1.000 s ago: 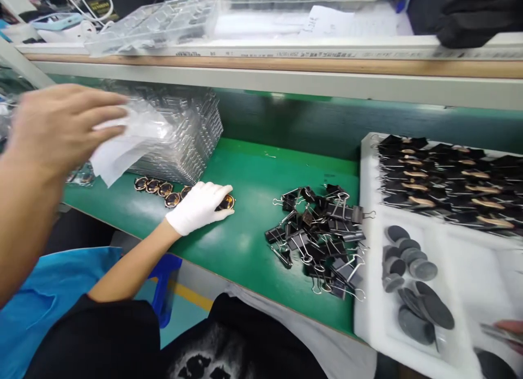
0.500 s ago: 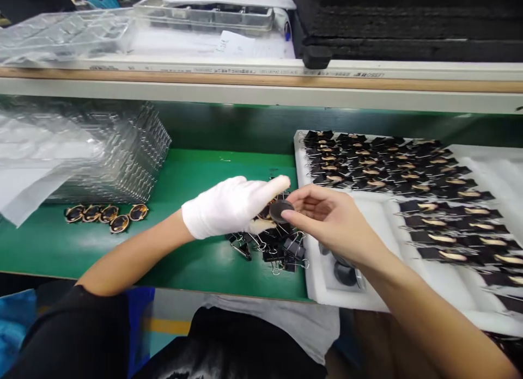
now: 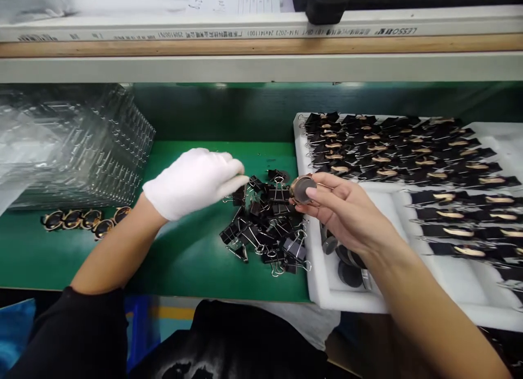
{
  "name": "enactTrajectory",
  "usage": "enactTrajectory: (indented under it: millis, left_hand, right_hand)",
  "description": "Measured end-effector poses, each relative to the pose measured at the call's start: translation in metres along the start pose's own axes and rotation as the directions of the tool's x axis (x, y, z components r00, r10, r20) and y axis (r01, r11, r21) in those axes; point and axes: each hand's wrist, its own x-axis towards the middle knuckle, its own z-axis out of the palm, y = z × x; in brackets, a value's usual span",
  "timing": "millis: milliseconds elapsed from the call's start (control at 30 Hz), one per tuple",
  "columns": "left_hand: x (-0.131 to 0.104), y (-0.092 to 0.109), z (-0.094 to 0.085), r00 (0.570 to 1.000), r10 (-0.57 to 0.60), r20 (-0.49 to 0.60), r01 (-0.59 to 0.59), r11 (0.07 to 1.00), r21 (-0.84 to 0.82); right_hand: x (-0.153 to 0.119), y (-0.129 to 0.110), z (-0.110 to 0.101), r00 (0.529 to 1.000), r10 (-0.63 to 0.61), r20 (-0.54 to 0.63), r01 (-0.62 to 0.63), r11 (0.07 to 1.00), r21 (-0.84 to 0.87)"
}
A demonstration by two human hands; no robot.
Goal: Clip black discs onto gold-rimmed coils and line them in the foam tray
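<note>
Between the thumb and fingers of my bare right hand (image 3: 341, 207) is a round gold-rimmed piece (image 3: 303, 190) with a flat dark grey disc on its face. It is held up beside the tray's left edge. My left hand (image 3: 198, 180), in a white glove, is over the upper left of a heap of black binder clips (image 3: 272, 221). Its fingertips are pinched together close to the clips, and whatever may be between them is hidden. Wire handles stick out of the heap at many angles.
A white foam tray (image 3: 312, 289) at right bears rows of binder clips (image 3: 379, 150) clamped on gold-edged pieces. Dark grey discs (image 3: 349, 273) lie in its near compartment. Several gold-rimmed pieces (image 3: 72, 219) and stacked clear plastic trays (image 3: 81, 150) are at left. A shelf (image 3: 261, 68) crosses above.
My left hand has drawn away to the left from the gold-rimmed piece and now reaches the clips. My right hand keeps the piece, moved slightly right. The view has tipped downward.
</note>
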Motion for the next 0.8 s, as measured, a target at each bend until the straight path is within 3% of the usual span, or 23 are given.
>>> enactTrajectory:
  millis: [67,133,300,433,533,600,667,733,800]
  left_hand:
    - [0.002,-0.004,0.006,0.993,-0.002,0.114,0.004,1.0,-0.017]
    - [0.005,0.005,0.016,0.989,0.02,0.148,-0.012,0.998,-0.061]
    - [0.016,0.041,0.042,0.987,-0.132,0.096,0.139,0.988,-0.072]
    - [0.02,0.039,0.04,0.97,-0.233,0.075,0.245,0.926,-0.287]
    - [0.018,0.032,0.027,0.932,-0.35,-0.089,0.251,0.805,-0.538]
    - [0.015,0.035,0.02,0.882,-0.444,-0.16,0.194,0.65,-0.735]
    - [0.013,0.045,0.018,0.849,-0.509,-0.138,0.127,0.452,-0.883]
    - [0.011,0.057,0.019,0.846,-0.526,-0.081,0.093,0.297,-0.95]
    - [0.009,0.063,0.021,0.852,-0.52,-0.064,0.084,0.256,-0.963]
  right_hand:
    - [0.0,0.0,-0.003,0.999,0.039,0.009,-0.04,0.999,0.032]
    - [0.001,0.001,-0.004,0.997,0.062,0.04,-0.063,0.998,0.026]
    - [0.0,0.003,0.0,0.997,0.068,0.023,-0.068,0.997,0.027]
    - [-0.001,0.0,-0.001,0.995,0.086,0.046,-0.088,0.995,0.048]
    - [-0.003,-0.001,-0.003,0.991,0.076,0.112,-0.083,0.995,0.059]
    - [-0.004,-0.001,-0.002,0.984,0.06,0.17,-0.07,0.996,0.053]
    - [-0.005,0.002,0.0,0.974,0.034,0.224,-0.048,0.997,0.057]
    - [-0.006,0.006,0.003,0.96,0.0,0.281,-0.02,0.997,0.069]
    - [-0.006,0.01,0.006,0.945,-0.037,0.325,0.013,0.997,0.076]
